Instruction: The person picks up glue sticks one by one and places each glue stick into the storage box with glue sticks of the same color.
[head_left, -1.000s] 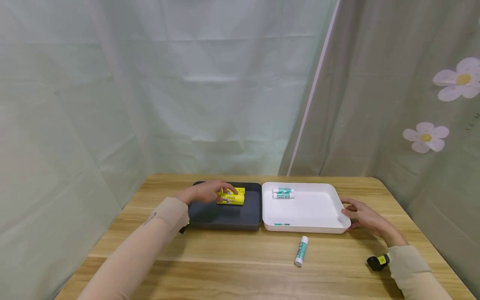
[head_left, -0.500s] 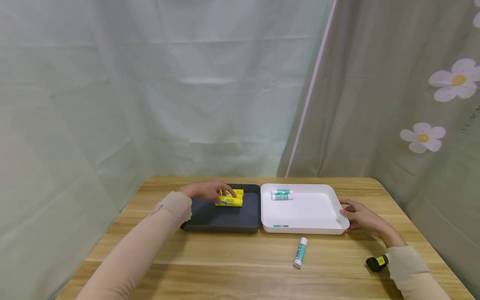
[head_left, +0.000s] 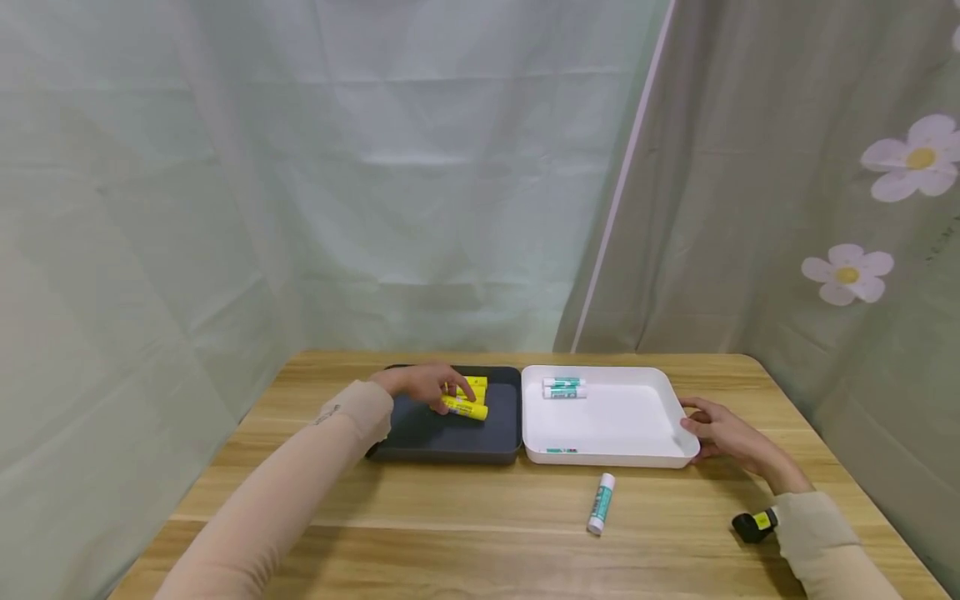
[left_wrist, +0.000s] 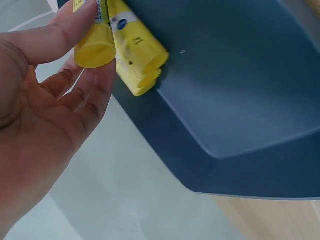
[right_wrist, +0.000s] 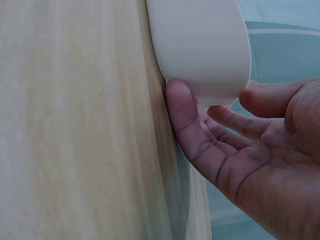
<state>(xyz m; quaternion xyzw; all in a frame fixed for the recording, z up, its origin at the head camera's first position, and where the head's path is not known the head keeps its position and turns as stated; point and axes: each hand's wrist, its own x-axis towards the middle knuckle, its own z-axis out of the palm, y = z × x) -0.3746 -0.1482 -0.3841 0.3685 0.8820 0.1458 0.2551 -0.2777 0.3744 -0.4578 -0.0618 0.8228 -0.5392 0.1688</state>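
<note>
My left hand (head_left: 423,385) reaches over the dark grey tray (head_left: 491,437) and pinches a yellow glue stick (left_wrist: 96,47) between thumb and fingers. In the head view that glue stick (head_left: 471,410) is angled, its free end pointing right. Beside it in the tray lie other yellow glue sticks (left_wrist: 140,45), partly covered by my fingers in the head view. My right hand (head_left: 731,435) holds the right end of the white tray (head_left: 622,421). In the right wrist view the thumb (right_wrist: 265,100) is at the rim and the fingers curl against the tray's outer wall.
White-and-green glue sticks (head_left: 564,392) lie at the back left of the white tray. Another white-and-green glue stick (head_left: 602,504) lies on the wooden table (head_left: 487,533) in front. The trays stand side by side. A curtain (head_left: 450,208) hangs behind the table.
The front yellow glue stick has turned away from the others and shifted slightly toward the front, held by my left hand. My right hand stays at the white tray.
</note>
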